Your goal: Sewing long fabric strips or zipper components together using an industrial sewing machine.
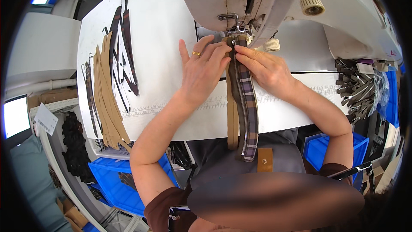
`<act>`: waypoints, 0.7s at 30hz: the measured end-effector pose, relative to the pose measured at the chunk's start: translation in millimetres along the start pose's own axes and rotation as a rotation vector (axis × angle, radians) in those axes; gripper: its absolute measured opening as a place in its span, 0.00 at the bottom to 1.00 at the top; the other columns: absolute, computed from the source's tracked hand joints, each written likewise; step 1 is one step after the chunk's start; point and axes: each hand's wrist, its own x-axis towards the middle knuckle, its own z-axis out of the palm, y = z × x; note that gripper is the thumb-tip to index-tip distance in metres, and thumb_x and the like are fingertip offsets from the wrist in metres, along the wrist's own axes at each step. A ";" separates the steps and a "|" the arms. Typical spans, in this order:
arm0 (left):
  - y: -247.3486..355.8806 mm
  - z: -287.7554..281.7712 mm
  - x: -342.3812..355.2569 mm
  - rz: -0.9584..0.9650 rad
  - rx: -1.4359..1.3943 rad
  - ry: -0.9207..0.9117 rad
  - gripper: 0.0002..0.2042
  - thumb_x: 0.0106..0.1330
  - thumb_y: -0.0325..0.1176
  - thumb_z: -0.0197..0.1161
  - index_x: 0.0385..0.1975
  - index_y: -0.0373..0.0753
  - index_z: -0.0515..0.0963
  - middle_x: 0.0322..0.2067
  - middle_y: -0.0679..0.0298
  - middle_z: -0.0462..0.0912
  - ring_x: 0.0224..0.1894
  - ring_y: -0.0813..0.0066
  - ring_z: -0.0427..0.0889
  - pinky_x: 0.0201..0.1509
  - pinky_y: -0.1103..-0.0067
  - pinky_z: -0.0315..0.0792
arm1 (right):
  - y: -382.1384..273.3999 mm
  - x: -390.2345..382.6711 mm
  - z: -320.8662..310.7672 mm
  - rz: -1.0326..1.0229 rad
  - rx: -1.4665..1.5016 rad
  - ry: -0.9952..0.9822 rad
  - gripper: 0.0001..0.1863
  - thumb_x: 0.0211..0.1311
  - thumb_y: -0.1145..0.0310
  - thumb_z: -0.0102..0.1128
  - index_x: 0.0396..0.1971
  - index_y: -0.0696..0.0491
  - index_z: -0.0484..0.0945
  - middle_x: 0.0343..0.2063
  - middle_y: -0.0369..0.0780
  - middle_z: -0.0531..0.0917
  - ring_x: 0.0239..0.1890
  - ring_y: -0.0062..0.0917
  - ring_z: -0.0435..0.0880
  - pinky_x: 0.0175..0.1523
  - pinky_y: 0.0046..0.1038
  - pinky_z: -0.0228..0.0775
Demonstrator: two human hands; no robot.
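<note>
A long dark zipper (241, 111) lies together with a plaid fabric strip (248, 90) and a tan strip (232, 120). Their top ends are under the presser foot (237, 29) of a sewing machine; their lower ends hang over the table's front edge toward my lap. My left hand (202, 68), with a ring on one finger, grips the left edge of the zipper just below the foot, some fingers raised. From the other side, my right hand (267, 66) presses its thumb and fingertips on the zipper near its metal slider. The needle tip cannot be made out.
Tan strips (105, 94) and dark plaid strips (124, 47) lie on the white table (171, 30) at left. A bundle of zippers (354, 88) sits at the right edge. Blue crates (118, 184) stand below. The machine head (240, 0) overhangs the far side.
</note>
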 end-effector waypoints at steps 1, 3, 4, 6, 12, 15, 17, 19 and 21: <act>-0.6 0.8 -0.7 0.015 0.005 0.015 0.13 0.58 0.34 0.67 0.43 0.47 0.79 0.44 0.77 0.78 0.58 0.71 0.71 0.67 0.43 0.39 | -0.3 0.4 -0.1 0.002 -0.004 -0.005 0.18 0.46 0.77 0.61 0.41 0.60 0.80 0.47 0.44 0.82 0.36 0.32 0.85 0.38 0.27 0.80; -0.5 1.5 -0.8 0.030 0.010 0.031 0.14 0.58 0.34 0.67 0.45 0.47 0.79 0.45 0.77 0.78 0.58 0.71 0.70 0.67 0.43 0.38 | 0.5 -0.1 1.2 0.004 -0.004 -0.007 0.18 0.46 0.77 0.61 0.41 0.60 0.80 0.47 0.44 0.82 0.36 0.32 0.85 0.38 0.27 0.80; -0.2 1.2 -1.1 0.035 0.011 0.036 0.15 0.58 0.34 0.67 0.45 0.47 0.79 0.45 0.77 0.78 0.58 0.71 0.71 0.68 0.44 0.37 | 0.8 -0.5 1.8 0.007 -0.004 -0.010 0.18 0.46 0.77 0.61 0.41 0.60 0.80 0.47 0.44 0.82 0.36 0.32 0.85 0.38 0.27 0.80; 0.1 0.9 -1.4 0.040 0.010 0.041 0.15 0.58 0.34 0.67 0.46 0.47 0.79 0.45 0.77 0.77 0.58 0.71 0.71 0.68 0.45 0.37 | 0.3 -1.1 1.8 0.012 -0.008 -0.016 0.18 0.46 0.76 0.61 0.41 0.60 0.80 0.47 0.44 0.82 0.36 0.32 0.85 0.37 0.27 0.80; 1.1 -2.9 -1.5 0.044 0.029 0.013 0.16 0.62 0.36 0.64 0.50 0.48 0.80 0.47 0.76 0.79 0.49 0.70 0.72 0.67 0.48 0.40 | -2.3 -0.8 -2.9 0.029 -0.044 -0.079 0.18 0.45 0.75 0.62 0.41 0.60 0.80 0.47 0.44 0.82 0.42 0.34 0.83 0.45 0.30 0.77; 1.3 -2.8 -2.6 0.045 0.038 0.005 0.16 0.61 0.35 0.65 0.50 0.47 0.81 0.47 0.76 0.78 0.50 0.71 0.73 0.67 0.47 0.41 | -3.6 5.3 -13.4 -0.002 -0.063 -0.124 0.19 0.46 0.73 0.64 0.42 0.60 0.80 0.47 0.44 0.82 0.46 0.35 0.80 0.51 0.33 0.74; 0.0 -2.5 -2.8 0.049 0.033 -0.002 0.16 0.61 0.35 0.65 0.50 0.47 0.80 0.48 0.76 0.78 0.52 0.71 0.73 0.66 0.46 0.42 | -2.5 5.8 -16.4 -0.019 -0.058 -0.138 0.19 0.47 0.71 0.65 0.42 0.60 0.80 0.47 0.44 0.82 0.48 0.35 0.79 0.53 0.33 0.72; 0.8 -3.4 -2.7 0.051 0.035 -0.004 0.16 0.61 0.36 0.65 0.50 0.47 0.80 0.48 0.76 0.77 0.53 0.70 0.73 0.66 0.46 0.42 | 2.9 5.0 -17.2 -0.001 0.065 -0.141 0.20 0.49 0.67 0.68 0.43 0.60 0.80 0.47 0.44 0.81 0.47 0.35 0.79 0.52 0.33 0.73; 0.4 -2.5 -3.0 0.053 0.036 -0.004 0.16 0.62 0.36 0.64 0.50 0.46 0.80 0.49 0.76 0.77 0.55 0.70 0.72 0.66 0.45 0.43 | 5.3 5.4 -14.8 0.026 0.102 -0.140 0.20 0.49 0.67 0.68 0.43 0.59 0.80 0.46 0.42 0.81 0.47 0.35 0.79 0.51 0.32 0.73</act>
